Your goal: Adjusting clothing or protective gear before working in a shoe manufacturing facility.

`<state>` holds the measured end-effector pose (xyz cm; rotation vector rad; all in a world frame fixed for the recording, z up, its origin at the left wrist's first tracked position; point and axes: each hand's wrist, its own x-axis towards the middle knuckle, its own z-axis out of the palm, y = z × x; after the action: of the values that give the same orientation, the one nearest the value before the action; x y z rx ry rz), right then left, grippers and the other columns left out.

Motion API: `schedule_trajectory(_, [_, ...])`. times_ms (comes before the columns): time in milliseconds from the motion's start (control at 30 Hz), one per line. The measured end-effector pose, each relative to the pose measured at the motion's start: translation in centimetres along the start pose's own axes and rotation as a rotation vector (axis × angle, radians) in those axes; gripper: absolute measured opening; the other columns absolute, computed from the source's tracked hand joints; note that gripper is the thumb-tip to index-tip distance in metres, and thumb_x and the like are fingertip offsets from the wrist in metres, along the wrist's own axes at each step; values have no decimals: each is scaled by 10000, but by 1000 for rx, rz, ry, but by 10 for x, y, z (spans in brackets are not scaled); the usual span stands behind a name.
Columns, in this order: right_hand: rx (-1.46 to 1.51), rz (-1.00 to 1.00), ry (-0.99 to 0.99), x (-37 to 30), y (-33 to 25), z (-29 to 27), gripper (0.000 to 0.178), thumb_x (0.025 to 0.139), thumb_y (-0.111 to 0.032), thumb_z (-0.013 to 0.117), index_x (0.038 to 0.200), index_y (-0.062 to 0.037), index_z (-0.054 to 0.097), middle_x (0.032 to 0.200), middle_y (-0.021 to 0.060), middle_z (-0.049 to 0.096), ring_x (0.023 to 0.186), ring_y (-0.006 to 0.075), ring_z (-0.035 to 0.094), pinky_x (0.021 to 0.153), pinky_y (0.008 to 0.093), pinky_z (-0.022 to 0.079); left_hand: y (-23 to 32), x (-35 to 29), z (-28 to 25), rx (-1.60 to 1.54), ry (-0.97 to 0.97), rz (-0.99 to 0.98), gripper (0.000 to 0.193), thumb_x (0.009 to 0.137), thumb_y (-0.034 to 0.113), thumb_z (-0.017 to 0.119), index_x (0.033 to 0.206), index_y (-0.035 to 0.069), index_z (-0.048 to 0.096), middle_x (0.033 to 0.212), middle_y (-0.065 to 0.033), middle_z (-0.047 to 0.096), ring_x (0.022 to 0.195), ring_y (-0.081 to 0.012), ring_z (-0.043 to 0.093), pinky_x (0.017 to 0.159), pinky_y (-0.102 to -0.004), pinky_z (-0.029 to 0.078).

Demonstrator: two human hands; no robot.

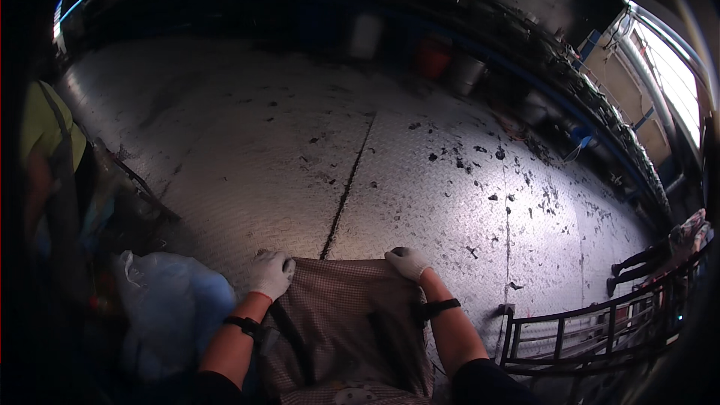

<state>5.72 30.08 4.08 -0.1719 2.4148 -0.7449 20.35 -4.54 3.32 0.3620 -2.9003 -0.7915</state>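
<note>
A brown checked cloth [352, 292] is stretched between my two hands at the lower middle, with dark strips or shadows across it. Its upper left corner is gripped by my left hand [271, 274], which wears a whitish glove. My right hand [409, 263], gloved the same way, pinches the upper right corner. Each wrist carries a dark band. The cloth hangs from its raised top edge back toward my body, and its lower part runs out of view.
Left of my left arm lies a bluish plastic bag [169, 307]. A person in a yellow-green top [60, 127] is at the far left. A black metal railing [577, 330] bounds the right, with another person [660, 251] beyond. Dark scraps litter the metal floor [420, 180]; a red bucket [433, 60] stands behind.
</note>
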Motion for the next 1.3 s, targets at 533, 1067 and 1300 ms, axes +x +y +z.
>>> schedule_trajectory(533, [-39, 8, 25, -7, -5, -2, 566, 933, -520, 536, 1217, -57, 699, 1171, 222, 701, 1139, 374, 648, 994, 416, 480, 11, -3, -13, 40, 6, 11, 236, 878, 275, 581, 844, 68, 688, 922, -134, 703, 929, -349, 644, 852, -464, 506])
schedule_trajectory(1067, [-23, -20, 43, -9, -4, -4, 559, 927, -511, 533, 1196, -51, 702, 1143, 222, 706, 1116, 379, 654, 975, 423, 486, 4, 1, -5, 19, 9, 71, 181, 846, 228, 606, 886, 68, 680, 919, -158, 693, 904, -374, 649, 837, -476, 498])
schedule_trajectory(1300, [-27, -17, 27, -6, 5, -3, 536, 926, -555, 521, 1206, -140, 715, 1128, 167, 723, 1085, 355, 667, 967, 415, 496, 2, 1, 1, 34, 2, 63, 204, 834, 254, 650, 880, 59, 685, 915, -179, 702, 901, -373, 660, 799, -469, 502])
